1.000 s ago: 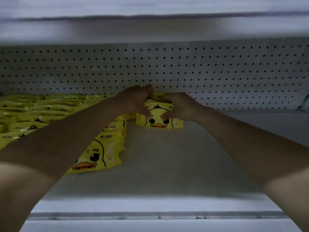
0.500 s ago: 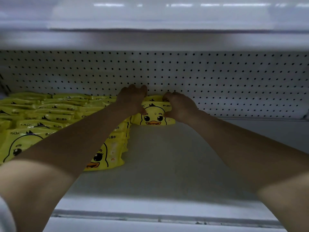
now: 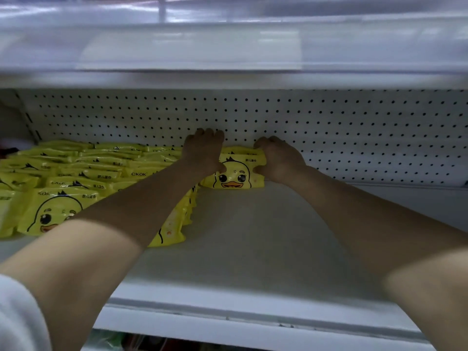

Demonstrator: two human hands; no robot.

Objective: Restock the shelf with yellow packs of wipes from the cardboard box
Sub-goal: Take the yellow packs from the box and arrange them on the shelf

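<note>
- Where the white shelf meets the perforated back panel, a duck-face pack of yellow wipes stands on its long edge, printed face to the front. More yellow wrapper shows just behind its top edge, and how many packs stand there cannot be told.
- Left hand: at the left end of the duck-face pack. Its fingers are curled over the top edge towards the panel, and its thumb presses on the front face beside the duck's head.
- Right hand: grips the right end of the same pack, with curled fingers on top and the thumb hooked round the front near the lower corner.
- Stocked rows: yellow packs of the same kind fill the left part of the shelf in overlapping, leaning rows that run from the back panel to near the front. The rightmost row lies just beside the held pack and is partly hidden by the left forearm.
- Front-left pack: its duck print and lettering face forward.
- Shelf, right part: bare white surface from the held pack outward.
- Front lip: a white strip runs along the near edge of the shelf.
- Upper shelf: white, blurred, directly overhead.
- White sleeve: at the lower left corner, on the left upper arm.
</note>
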